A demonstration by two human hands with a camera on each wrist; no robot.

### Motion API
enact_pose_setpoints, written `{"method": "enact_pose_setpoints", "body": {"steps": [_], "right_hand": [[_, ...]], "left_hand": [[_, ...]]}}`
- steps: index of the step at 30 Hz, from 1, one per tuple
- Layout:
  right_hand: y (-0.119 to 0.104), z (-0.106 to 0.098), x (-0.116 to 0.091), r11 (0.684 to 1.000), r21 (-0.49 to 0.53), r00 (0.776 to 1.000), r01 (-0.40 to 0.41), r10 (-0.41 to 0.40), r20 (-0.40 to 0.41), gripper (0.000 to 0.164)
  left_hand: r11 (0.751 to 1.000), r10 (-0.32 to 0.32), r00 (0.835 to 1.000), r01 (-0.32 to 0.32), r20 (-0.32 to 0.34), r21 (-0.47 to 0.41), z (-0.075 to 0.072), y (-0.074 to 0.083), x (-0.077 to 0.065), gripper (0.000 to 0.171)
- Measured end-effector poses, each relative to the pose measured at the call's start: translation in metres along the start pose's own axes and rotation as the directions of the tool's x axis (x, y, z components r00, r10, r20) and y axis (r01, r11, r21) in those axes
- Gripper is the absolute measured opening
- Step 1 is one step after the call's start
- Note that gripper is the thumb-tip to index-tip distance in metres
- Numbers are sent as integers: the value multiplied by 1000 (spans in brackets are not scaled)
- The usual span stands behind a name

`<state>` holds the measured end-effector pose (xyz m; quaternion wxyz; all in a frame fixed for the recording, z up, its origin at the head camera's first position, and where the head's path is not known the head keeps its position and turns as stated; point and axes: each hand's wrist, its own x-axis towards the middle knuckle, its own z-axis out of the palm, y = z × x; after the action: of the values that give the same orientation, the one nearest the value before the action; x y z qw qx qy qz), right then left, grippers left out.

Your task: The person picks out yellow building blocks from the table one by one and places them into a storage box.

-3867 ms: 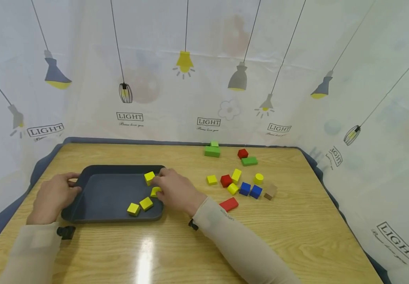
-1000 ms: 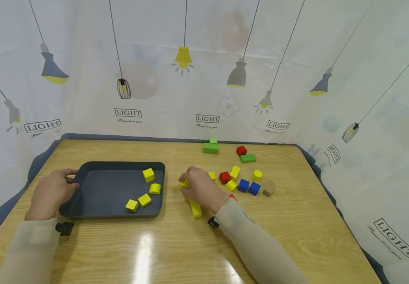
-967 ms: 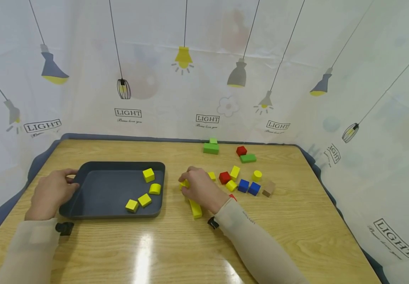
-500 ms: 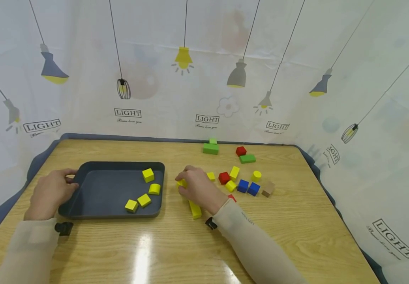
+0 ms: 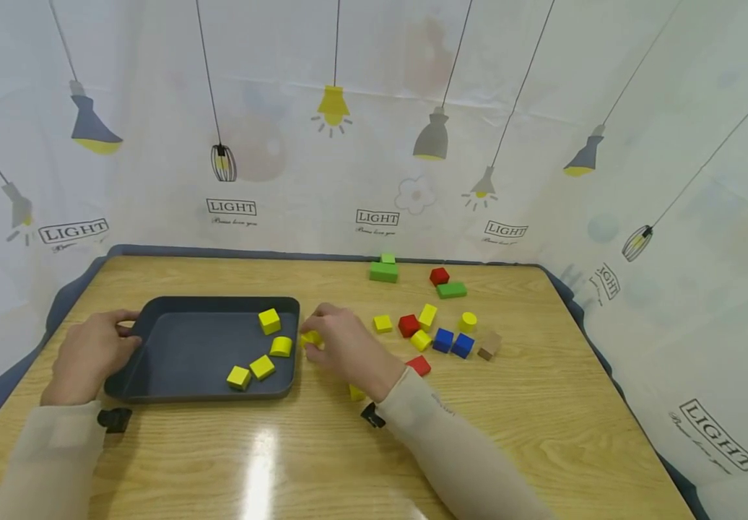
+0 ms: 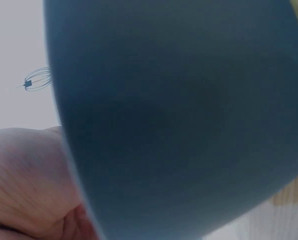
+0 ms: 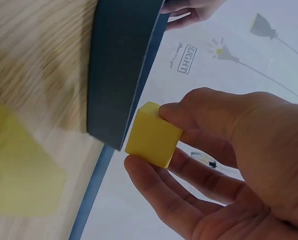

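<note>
My right hand (image 5: 348, 347) pinches a yellow block (image 7: 153, 135) between thumb and fingertips, just outside the right wall of the dark grey tray (image 5: 198, 354). In the right wrist view the block is cube-like and held off the table, close to the tray wall. My left hand (image 5: 91, 354) grips the tray's left rim; the tray wall hides part of it in the left wrist view. Several yellow blocks (image 5: 262, 367) lie in the tray's right half, one with a rounded top. Another yellow block (image 5: 357, 393) lies partly hidden under my right wrist.
Right of my right hand lie a yellow block (image 5: 383, 323), red blocks (image 5: 409, 326), a yellow cylinder (image 5: 468, 322), blue cubes (image 5: 442, 340), a brown block (image 5: 489, 346) and a flat red block (image 5: 419, 365). Green blocks (image 5: 383, 272) lie near the table's back edge.
My right hand left the tray's right side, took up a yellow block from the table and has carried it left toward the tray. My left hand stays at the rim.
</note>
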<state>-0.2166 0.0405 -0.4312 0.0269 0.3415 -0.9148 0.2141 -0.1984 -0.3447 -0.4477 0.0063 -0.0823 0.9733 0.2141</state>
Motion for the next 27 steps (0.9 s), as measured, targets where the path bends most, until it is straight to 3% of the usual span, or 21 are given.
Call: {"method": "enact_pose_setpoints", "body": {"steps": [16,27], "right_hand": [[-41,16,2,975,-25,975,222,-222,25,28],[-48,25,-2,974,-85,974,212,-203,103,30]], "left_hand": [[1000,16,1000,-15,-10,4,2,-1,1,50],[1000,22,1000,-22,-19,17,4,-4,3,50]]}}
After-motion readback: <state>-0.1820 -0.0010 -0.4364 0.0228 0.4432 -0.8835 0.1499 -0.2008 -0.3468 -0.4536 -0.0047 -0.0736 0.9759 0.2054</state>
